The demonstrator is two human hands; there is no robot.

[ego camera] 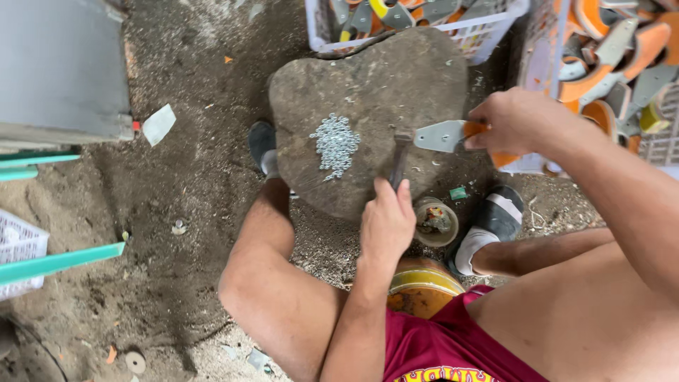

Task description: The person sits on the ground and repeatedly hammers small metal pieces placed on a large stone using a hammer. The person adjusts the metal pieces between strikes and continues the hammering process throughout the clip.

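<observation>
Hammering a metal blade on a flat stone

Left hand (385,223) grips the hammer (400,152); right hand (513,120) clamps the orange-handled blade (442,135) beside loose rivets (336,145); striking needs steady aim.

We see a person from above, and both arms are bare with no sleeves, watch or rings. The left hand (386,225) has no glove on it, and the right hand (515,119) has no glove either. The legs are bare too, with round knees. The person wears dark red shorts (442,341) made of soft cloth, with yellow letters at the waist. On the feet are dark slip-on shoes: the left shoe (262,141) is plain and dark, and the right shoe (501,212) has a white band and a light sole.
</observation>
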